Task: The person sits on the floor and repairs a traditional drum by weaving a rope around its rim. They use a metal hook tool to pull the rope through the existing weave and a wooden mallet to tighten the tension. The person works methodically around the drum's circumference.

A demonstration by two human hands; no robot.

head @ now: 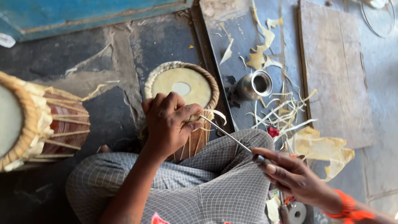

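A small drum (182, 85) with a pale skin head and a braided rim stands upright between my knees. My left hand (168, 122) grips its near rim, fingers curled over the braid and the thin lacing strips. My right hand (290, 174), with an orange band at the wrist, holds a long thin metal rod (228, 135) by its handle. The rod's tip reaches the drum's rim just beside my left fingers. My legs in checked grey cloth (207, 186) lie under both hands.
A larger laced drum (37, 122) lies on its side at the left. A small steel pot (255, 85) stands on the dark floor to the right of the drum, among pale hide strips and scraps (286, 112). A wooden board (336, 70) lies at right.
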